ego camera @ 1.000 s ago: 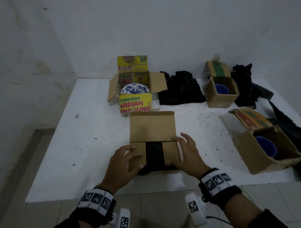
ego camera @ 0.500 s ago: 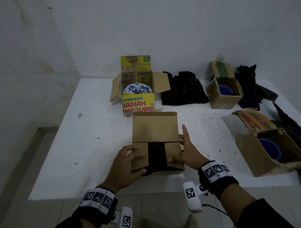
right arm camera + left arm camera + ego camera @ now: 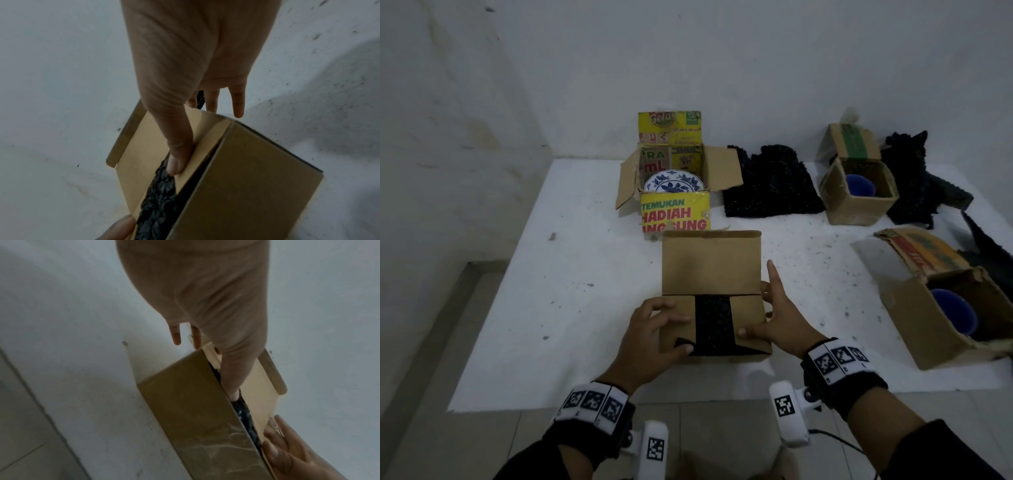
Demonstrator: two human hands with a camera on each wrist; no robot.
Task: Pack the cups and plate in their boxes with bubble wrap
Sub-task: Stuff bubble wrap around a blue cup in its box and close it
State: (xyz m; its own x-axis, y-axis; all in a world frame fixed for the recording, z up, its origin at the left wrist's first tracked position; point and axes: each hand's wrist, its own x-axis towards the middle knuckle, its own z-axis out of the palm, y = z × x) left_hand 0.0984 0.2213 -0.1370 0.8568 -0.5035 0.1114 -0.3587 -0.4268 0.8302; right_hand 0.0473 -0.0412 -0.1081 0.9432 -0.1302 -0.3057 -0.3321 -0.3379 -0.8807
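A plain brown box (image 3: pixel 710 263) stands near the table's front edge, its lid flap upright at the back. Black bubble wrap (image 3: pixel 714 322) shows between its two folded side flaps. My left hand (image 3: pixel 654 329) grips the left flap with bent fingers, its thumb at the flap's front edge. My right hand (image 3: pixel 777 318) lies against the box's right side, thumb pressing the right flap, index finger straight. In the wrist views each thumb lies on a flap of the box (image 3: pixel 193 402) (image 3: pixel 246 170) beside the bubble wrap (image 3: pixel 158 194). A blue-patterned plate (image 3: pixel 674 183) sits in a yellow box (image 3: pixel 674 214).
Two open brown boxes (image 3: pixel 856 205) (image 3: pixel 928 329) on the right each hold a blue cup (image 3: pixel 859 185) (image 3: pixel 952 313). Heaps of black bubble wrap (image 3: pixel 770 185) (image 3: pixel 917 185) lie at the back, more at the right edge. The white table (image 3: pixel 551 291) ends just before my wrists.
My right hand has slid from the top of the right flap to the box's right side, thumb staying on the flap and index finger straightening. My left hand has stayed on the left flap.
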